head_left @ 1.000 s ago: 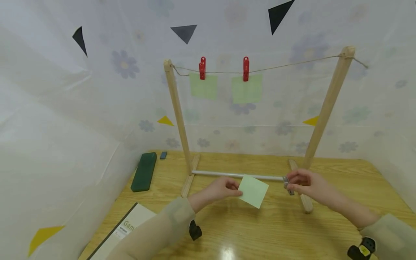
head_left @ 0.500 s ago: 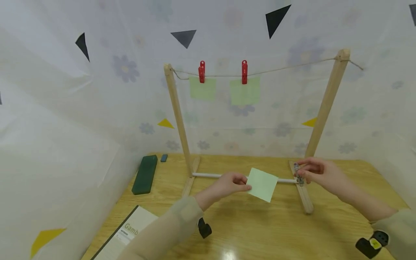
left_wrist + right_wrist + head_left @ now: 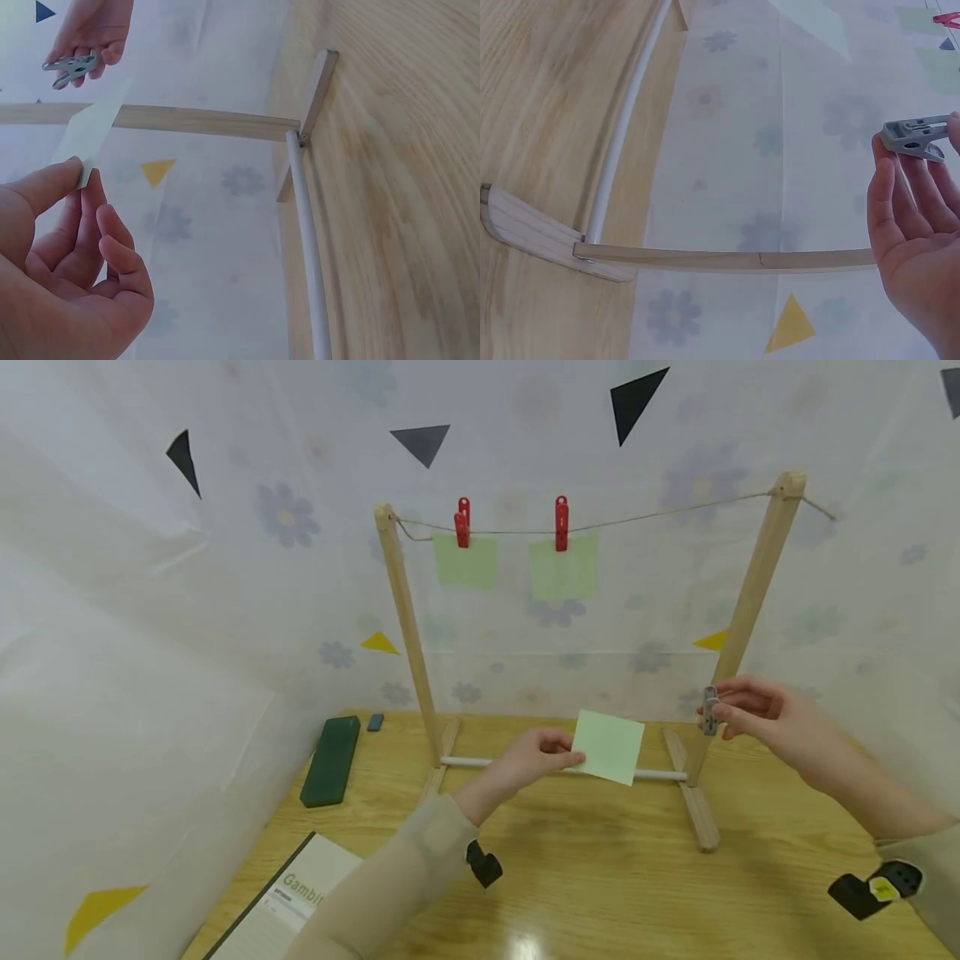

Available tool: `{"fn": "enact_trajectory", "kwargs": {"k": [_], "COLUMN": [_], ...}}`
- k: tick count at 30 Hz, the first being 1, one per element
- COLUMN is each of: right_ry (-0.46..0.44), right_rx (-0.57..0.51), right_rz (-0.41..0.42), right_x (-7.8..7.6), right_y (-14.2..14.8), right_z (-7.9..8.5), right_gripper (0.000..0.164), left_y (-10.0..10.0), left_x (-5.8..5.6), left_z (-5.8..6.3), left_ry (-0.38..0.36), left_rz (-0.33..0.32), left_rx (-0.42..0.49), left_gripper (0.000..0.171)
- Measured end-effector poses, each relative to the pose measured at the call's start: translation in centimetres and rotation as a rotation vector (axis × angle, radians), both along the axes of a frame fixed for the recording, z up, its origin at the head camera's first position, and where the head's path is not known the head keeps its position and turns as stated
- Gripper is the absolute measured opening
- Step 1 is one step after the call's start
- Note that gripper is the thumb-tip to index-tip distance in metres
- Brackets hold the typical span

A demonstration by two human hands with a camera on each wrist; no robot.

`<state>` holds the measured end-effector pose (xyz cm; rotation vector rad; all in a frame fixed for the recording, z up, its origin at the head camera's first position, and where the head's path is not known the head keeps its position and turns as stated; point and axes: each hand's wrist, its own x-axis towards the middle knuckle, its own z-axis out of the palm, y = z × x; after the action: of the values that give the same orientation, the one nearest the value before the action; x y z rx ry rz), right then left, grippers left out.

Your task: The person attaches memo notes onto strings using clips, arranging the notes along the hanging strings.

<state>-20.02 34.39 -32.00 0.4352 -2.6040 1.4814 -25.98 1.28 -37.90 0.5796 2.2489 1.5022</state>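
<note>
My left hand pinches a pale green square of paper by its left edge, between thumb and forefinger, as the left wrist view shows up close. The paper hangs in the air before the white crossbar. To the right, my right hand holds a grey clothespin in its fingertips, overlapping the right wooden post in the head view. In the right wrist view the clothespin lies across the fingers. Above, two red clothespins fix two green papers to a string.
The string runs between a left wooden post and a right wooden post, both standing on wooden feet. At left on the table lie a dark green case, a small blue object and a notebook.
Both hands have risen and moved right, carrying the paper and the grey clothespin. The clothespin has gone from beside the crossbar's right end up to the right post, and now points upright.
</note>
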Motion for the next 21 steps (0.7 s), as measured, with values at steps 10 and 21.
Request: {"fn": "enact_trajectory", "kwargs": {"k": [10,21], "right_ry": [0.079,0.124], "right_rx": [0.017,-0.216], "right_rz": [-0.077,-0.062], "right_x": [-0.4,-1.5], "right_y": [0.2,0.5], "right_z": [3.0,7.4], "right_gripper": [0.027,0.027], "left_y": [0.7,1.8], "left_x": [-0.4,-1.1], "left_z": [1.2,4.3], "left_ry": [0.005,0.069], "left_rz": [0.050,0.052], "left_rx": [0.079,0.116], "left_gripper": [0.022,0.024]}}
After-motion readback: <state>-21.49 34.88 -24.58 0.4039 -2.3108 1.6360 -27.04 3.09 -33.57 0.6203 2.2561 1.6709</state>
